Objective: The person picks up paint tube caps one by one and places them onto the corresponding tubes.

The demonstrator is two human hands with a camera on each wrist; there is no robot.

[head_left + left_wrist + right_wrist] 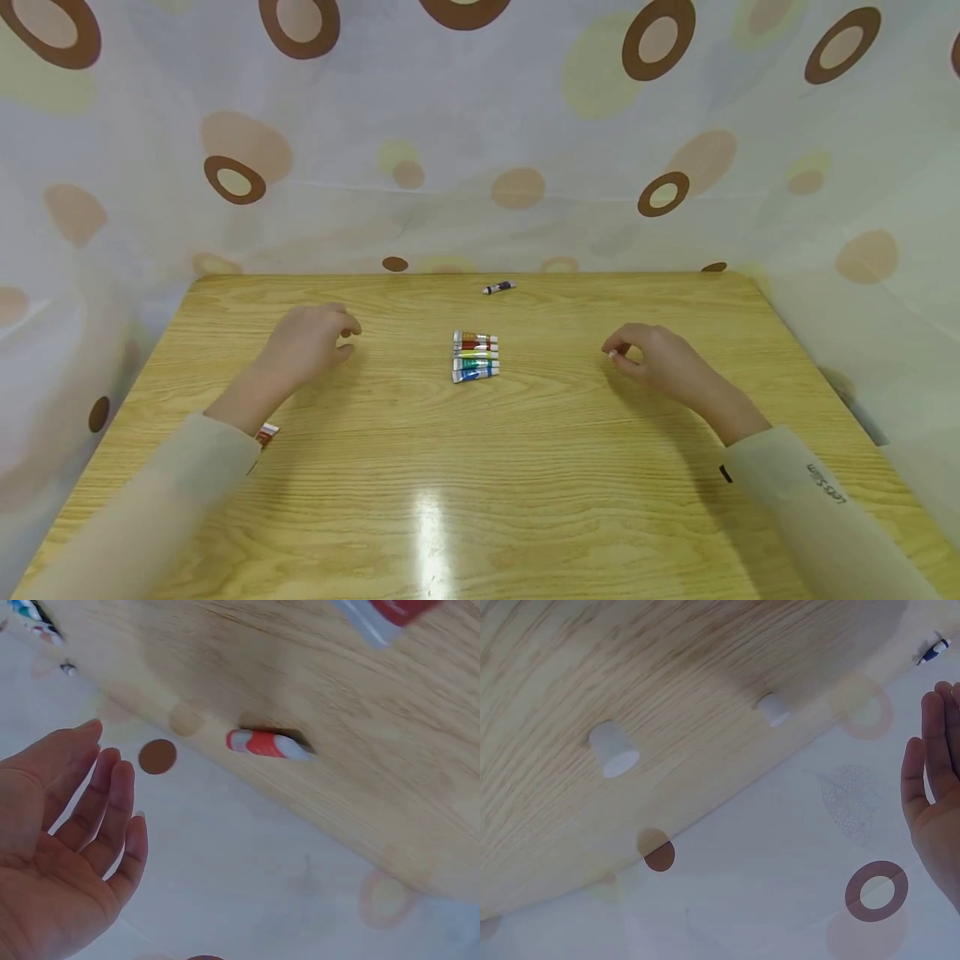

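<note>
The only writing that can be made out is small dark lettering on the right sleeve (825,483), too small and turned to read with certainty; the labels on the tubes are too small to read. A row of paint tubes (475,356) lies near the middle of the wooden table (480,500), about midway between the two hands and touching neither. There are five of them, packed side by side and touching, stacked from far to near: an orange-brown one, a red one, a yellow-green one, a green one and a blue one nearest the person. Each tube has a flat silvery crimped end at the left and a white cap at the right, so every long axis runs left to right across the table, parallel to its front edge; the blue tube is tilted slightly, its cap end a little further away. A further small tube (498,287), dark with a white end, lies alone near the far edge of the table, well apart from the row, its long axis also roughly left to right. Another red and white tube (267,432) shows just beside the left forearm. The left hand (307,343) hovers over the table left of the row, fingers loosely curled, holding nothing. The right hand (652,354) sits to the right, fingers relaxed and bent, also empty.
</note>
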